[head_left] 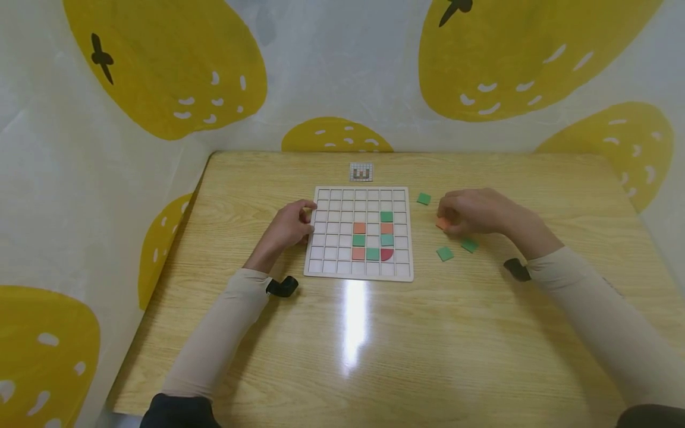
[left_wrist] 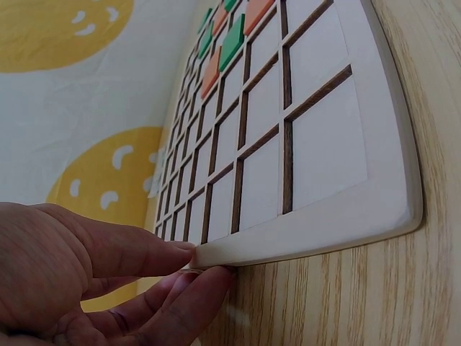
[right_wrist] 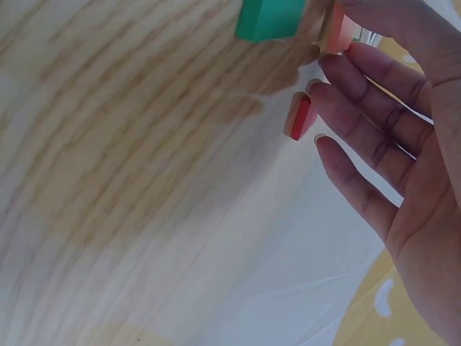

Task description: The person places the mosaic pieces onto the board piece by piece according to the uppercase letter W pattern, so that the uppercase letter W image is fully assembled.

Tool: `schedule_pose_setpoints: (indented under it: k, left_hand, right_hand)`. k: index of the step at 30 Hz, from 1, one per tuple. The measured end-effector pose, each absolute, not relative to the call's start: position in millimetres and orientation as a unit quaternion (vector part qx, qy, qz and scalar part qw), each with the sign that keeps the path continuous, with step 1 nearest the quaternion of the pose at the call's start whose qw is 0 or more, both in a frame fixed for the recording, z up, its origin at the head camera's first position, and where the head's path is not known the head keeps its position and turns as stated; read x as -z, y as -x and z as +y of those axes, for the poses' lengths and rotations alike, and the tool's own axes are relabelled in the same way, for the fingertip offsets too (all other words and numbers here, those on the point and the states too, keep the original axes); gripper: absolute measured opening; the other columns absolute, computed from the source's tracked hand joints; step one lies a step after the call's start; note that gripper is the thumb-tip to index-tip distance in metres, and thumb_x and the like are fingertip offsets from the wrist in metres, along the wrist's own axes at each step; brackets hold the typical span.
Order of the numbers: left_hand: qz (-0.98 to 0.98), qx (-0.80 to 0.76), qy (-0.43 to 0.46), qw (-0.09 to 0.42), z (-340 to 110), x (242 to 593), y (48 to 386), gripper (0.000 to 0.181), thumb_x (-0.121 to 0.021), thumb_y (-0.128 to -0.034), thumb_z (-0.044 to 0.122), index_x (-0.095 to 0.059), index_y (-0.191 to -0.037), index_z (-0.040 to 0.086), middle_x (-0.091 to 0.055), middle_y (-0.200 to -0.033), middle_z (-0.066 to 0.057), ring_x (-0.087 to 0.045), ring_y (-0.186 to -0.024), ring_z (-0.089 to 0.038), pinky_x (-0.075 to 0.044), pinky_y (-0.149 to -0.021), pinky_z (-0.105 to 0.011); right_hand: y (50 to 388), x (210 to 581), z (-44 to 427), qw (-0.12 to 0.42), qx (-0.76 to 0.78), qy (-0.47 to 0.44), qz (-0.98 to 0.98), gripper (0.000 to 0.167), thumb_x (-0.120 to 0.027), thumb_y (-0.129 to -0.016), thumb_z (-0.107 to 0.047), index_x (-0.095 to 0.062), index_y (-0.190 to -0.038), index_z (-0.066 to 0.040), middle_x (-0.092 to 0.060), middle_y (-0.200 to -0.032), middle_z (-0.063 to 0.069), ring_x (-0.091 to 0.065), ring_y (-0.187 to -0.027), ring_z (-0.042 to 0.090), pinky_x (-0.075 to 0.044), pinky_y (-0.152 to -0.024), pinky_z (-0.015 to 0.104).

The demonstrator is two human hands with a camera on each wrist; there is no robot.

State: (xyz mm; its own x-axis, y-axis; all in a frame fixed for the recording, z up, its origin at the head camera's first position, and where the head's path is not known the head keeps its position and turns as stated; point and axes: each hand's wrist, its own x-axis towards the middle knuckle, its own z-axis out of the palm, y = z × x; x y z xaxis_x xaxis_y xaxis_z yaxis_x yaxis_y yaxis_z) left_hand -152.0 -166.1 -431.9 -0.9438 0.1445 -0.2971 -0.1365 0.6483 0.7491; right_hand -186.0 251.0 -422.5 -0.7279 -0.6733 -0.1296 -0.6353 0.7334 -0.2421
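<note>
A pale grid board (head_left: pixel 411 238) lies on the table, holding several green and orange square tiles and a red rounded piece (head_left: pixel 386 255). My left hand (head_left: pixel 289 226) grips its left edge; the left wrist view shows the thumb and fingers (left_wrist: pixel 108 274) at the board's rim (left_wrist: pixel 392 144). Right of the board, my right hand (head_left: pixel 476 212) pinches an orange tile (head_left: pixel 442 223) at the table surface. In the right wrist view that tile (right_wrist: pixel 341 32) shows at the thumb and fingertips, the other fingers of the hand (right_wrist: pixel 425 173) spread, near a red piece (right_wrist: pixel 302 117).
Green tiles lie around my right hand: one (head_left: pixel 424 198) behind, two (head_left: pixel 445 254) (head_left: pixel 469 245) nearer the front. A small patterned card (head_left: pixel 361 172) lies behind the board. White cloth with yellow shapes (head_left: pixel 337 135) hangs beyond the wooden table (head_left: pixel 428 333).
</note>
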Motion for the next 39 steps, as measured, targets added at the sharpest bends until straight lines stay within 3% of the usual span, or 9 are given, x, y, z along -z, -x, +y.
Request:
schedule_pose_setpoints:
  k: [11,25,39]
  left_hand:
    - [0.893,-0.418,-0.001,0.169,-165.4,432.5,151.7,0.053,-0.065,-0.0934,-0.005,-0.052,-0.144,0.008,-0.054,-0.104,-0.015,-0.055,-0.08,-0.025,-0.056,-0.065,-0.034]
    - [0.892,-0.419,-0.003,0.168,-166.1,432.8,151.1,0.053,-0.064,-0.0938,-0.005,-0.052,-0.144,0.008,-0.054,-0.103,-0.014,-0.055,-0.081,-0.024,-0.056,-0.065,-0.034]
    - [0.89,-0.422,0.004,0.17,-165.9,435.0,152.1,0.053,-0.064,-0.094,-0.005,-0.052,-0.144,0.009,-0.054,-0.104,-0.015,-0.057,-0.079,-0.026,-0.057,-0.066,-0.035]
  right_hand:
    - [191.4,418.5,244.4,0.091,0.083,0.36,0.925,0.013,-0.076,-0.087,-0.026,-0.064,-0.082,-0.024,-0.058,-0.074,-0.008,-0.05,-0.066,0.01,-0.044,-0.059,0.03]
    - [195.8,404.7,229.1,0.081,0.111,0.388,0.911,0.013,-0.074,-0.089,-0.024,-0.063,-0.082,-0.023,-0.062,-0.077,-0.006,-0.055,-0.069,0.011,-0.046,-0.062,0.031]
    - [199.3,396.4,210.8,0.069,0.134,0.42,0.895,0.009,-0.075,-0.087,-0.022,-0.068,-0.093,-0.021,-0.066,-0.085,-0.007,-0.064,-0.082,0.016,-0.051,-0.069,0.034]
